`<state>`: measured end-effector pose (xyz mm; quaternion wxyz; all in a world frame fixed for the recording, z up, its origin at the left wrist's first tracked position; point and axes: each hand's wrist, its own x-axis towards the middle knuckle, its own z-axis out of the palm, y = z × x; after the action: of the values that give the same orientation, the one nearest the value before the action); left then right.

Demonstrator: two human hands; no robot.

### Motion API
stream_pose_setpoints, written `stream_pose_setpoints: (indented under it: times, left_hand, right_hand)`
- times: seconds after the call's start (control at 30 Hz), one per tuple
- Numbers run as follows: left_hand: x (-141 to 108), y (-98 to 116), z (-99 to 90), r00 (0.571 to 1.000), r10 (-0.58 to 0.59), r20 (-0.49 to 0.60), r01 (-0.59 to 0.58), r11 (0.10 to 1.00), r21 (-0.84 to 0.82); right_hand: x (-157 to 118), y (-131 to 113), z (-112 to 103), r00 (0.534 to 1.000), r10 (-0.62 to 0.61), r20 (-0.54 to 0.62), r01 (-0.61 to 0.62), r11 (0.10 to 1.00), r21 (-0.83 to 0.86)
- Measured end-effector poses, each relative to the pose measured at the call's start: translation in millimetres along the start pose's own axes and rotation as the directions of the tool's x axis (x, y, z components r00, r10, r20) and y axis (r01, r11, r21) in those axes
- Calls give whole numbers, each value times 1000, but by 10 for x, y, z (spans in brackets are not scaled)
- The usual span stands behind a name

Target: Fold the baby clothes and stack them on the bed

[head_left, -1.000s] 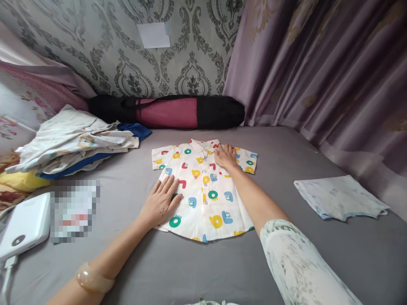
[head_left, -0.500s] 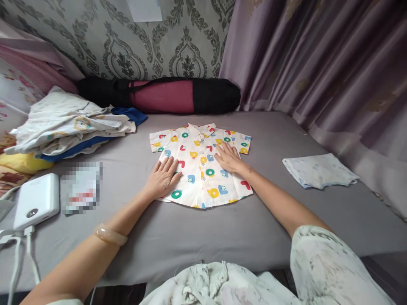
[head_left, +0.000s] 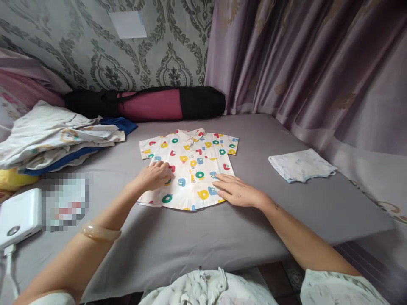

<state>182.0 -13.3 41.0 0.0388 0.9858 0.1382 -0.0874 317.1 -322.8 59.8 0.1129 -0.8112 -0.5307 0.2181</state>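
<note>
A small white short-sleeved shirt (head_left: 187, 186) printed with red, yellow, green and blue shapes lies spread on the grey sheet, its collar pointing away from me. My left hand (head_left: 154, 176) touches the left side of the shirt, fingers apart and slightly bent, holding nothing. At the lower right part of the shirt, my right hand (head_left: 237, 190) rests with fingers stretched out over the cloth, and it too holds nothing.
Folded pale cloth (head_left: 300, 165) lies at the right. A pile of clothes (head_left: 54, 135) is at the left, above a white power bank (head_left: 20, 216) with a cable. A black and red bag (head_left: 149, 103) lies along the wall.
My right hand has slid down toward the shirt's lower right edge. My left hand's fingers are more bent than before. The view has shifted, so everything sits further left.
</note>
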Motion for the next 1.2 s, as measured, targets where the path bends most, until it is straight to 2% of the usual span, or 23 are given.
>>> stream_pose_setpoints:
  times: [0.03, 0.1, 0.13, 0.23, 0.27, 0.33, 0.47, 0.57, 0.73, 0.9, 1.07, 1.2]
  left_hand:
    - [72, 19, -79, 1000, -9, 17, 9, 1000, 4]
    - [254, 108, -214, 1000, -19, 1, 19, 1000, -6]
    - [362, 183, -262, 1000, -12, -25, 11, 999, -37]
    - [714, 524, -333, 989, 62, -138, -86, 981, -176]
    - [830, 666, -338, 984, 79, -158, -117, 962, -245]
    - [1046, 968, -335, 975, 137, -172, -193, 909, -368]
    - [1421, 1523, -312, 950, 259, -174, -307, 872, -381]
    - [1672, 1837, -274, 955, 260, -141, -294, 886, -358]
    - [1975, 2199, -204, 965, 206, -162, -251, 906, -340]
    - [2115, 2409, -190, 986, 85, -142, -129, 930, -344]
    - [2200, 2448, -191, 991, 43, -123, -86, 928, -363]
    - [2263, 2421, -178, 991, 38, -124, -85, 915, -395]
  right_hand:
    - [-17, 7, -45, 999, 12, -32, -11, 1000, 28]
    - [-17, 36, -112, 982, 130, -138, -119, 990, 81]
    - [-6, 61, -128, 954, 222, -201, -205, 973, 101]
    - [41, 179, -105, 824, 454, -338, -438, 890, 126]
    - [51, 226, -82, 793, 499, -349, -489, 863, 124]
    - [59, 307, -35, 761, 558, -331, -550, 825, 125]
    - [52, 367, 5, 759, 594, -267, -566, 805, 180]
    - [69, 358, 9, 764, 602, -234, -560, 798, 224]
    - [149, 394, 59, 710, 636, -303, -583, 772, 255]
    - [190, 429, 75, 726, 621, -296, -571, 784, 244]
    - [186, 414, 70, 753, 557, -352, -484, 830, 277]
    - [206, 399, 86, 719, 583, -377, -466, 808, 362]
